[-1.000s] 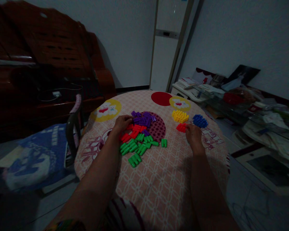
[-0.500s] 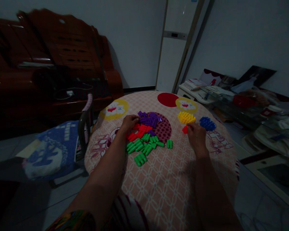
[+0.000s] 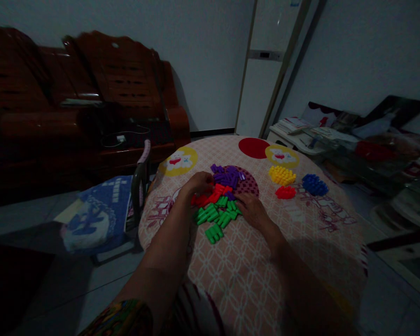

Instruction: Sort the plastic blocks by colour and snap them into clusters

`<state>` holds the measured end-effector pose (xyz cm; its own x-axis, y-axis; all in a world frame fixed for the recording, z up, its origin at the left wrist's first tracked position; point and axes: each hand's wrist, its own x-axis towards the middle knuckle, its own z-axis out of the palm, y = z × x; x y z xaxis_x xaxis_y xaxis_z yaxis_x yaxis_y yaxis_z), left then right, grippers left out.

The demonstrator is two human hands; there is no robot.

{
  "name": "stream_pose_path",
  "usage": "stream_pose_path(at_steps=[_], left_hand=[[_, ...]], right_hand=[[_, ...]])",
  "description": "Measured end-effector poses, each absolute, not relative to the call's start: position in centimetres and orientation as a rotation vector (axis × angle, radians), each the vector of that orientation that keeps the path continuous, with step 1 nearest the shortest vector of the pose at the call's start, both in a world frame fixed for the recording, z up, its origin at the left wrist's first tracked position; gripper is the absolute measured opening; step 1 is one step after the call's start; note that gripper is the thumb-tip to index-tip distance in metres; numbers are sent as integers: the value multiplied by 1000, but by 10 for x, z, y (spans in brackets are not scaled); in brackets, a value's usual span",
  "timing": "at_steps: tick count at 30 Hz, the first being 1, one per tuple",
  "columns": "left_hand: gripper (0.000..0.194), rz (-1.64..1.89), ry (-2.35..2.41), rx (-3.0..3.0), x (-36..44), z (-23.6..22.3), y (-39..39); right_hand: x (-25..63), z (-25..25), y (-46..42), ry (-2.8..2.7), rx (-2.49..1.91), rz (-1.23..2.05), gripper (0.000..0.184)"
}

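Note:
A pile of small plastic building blocks lies mid-table: purple blocks (image 3: 227,176) at the back, red blocks (image 3: 213,196) in the middle, green blocks (image 3: 213,215) nearest me. My left hand (image 3: 200,183) is over the pile's left side, its fingers curled down by the red and purple blocks; whatever is between the fingertips is hidden. At the pile's right edge, my right hand (image 3: 252,210) reaches in with fingers stretched out, touching or close to the green and purple blocks. Farther right sit grouped yellow blocks (image 3: 282,175), a smaller red cluster (image 3: 285,192) and blue blocks (image 3: 315,185).
A patterned cloth covers the round table (image 3: 231,266). To the left stands a chair (image 3: 140,186) with a blue cloth (image 3: 105,205) over its seat; behind it is a wooden sofa (image 3: 122,84). A cluttered cabinet (image 3: 301,144) stands along the right wall.
My right hand has moved left from the small red cluster to the main pile, leaving that cluster in plain view. My left hand has come slightly nearer over the red blocks. The view has shifted left.

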<state>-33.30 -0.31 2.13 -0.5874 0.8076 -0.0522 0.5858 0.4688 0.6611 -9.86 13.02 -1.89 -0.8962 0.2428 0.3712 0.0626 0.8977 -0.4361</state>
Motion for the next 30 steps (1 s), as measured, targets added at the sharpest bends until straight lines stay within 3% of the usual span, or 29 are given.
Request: stream_pose_path(at_steps=[4, 10, 15, 19, 23, 30], left_hand=[[13, 1029, 2287, 1141, -329, 21, 2], [29, 1463, 1885, 969, -311, 34, 8], [36, 1478, 1771, 863, -275, 41, 30], [36, 1449, 1673, 868, -252, 42, 43], [37, 1394, 1608, 858, -244, 41, 45], [31, 1459, 1705, 933, -268, 32, 40]], right_hand=[[-97, -13, 133, -2516, -212, 646, 32], [-94, 0, 131, -2342, -223, 679, 35], [-94, 2, 127, -2321, -203, 631, 39], [-93, 5, 126, -2307, -226, 606, 26], [-92, 14, 127, -2238, -271, 622, 23], [-43, 36, 188, -1960, -659, 948, 27]])
